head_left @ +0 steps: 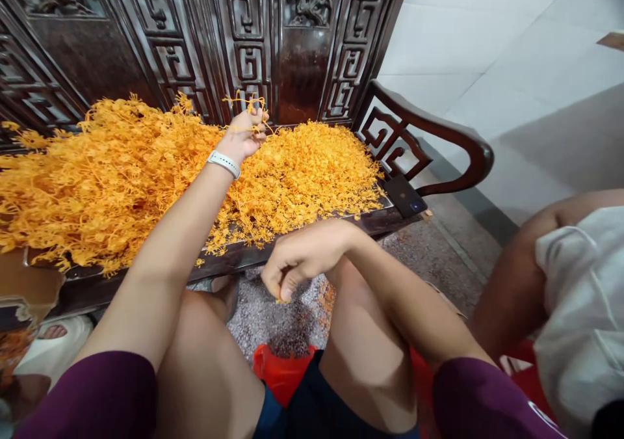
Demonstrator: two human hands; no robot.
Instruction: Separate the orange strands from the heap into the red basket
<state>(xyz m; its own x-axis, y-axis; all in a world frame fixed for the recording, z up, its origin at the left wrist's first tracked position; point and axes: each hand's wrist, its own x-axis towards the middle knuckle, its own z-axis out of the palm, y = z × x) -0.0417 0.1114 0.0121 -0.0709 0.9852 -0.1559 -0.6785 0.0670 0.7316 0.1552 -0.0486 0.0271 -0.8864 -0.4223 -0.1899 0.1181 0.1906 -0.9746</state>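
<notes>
My left hand (245,133), with a white band at the wrist, is raised over the bench near its carved back. Its fingers are closed on a thin orange stringy piece (253,101) whose strands stick out above the knuckles. Under and around it lies a wide heap of orange stringy pieces (131,166), taller on the left and lower on the right (312,172). My right hand (305,260) hangs in front of the bench edge above my knees. Its thumb and fingers are pinched together, with a tiny bit of orange showing at the tips.
A dark phone (404,196) lies at the right end of the bench, by the curved armrest (439,133). Between my legs stands a red container (283,371). Cardboard (36,283) is at the far left. Another person's leg (521,270) is at the right.
</notes>
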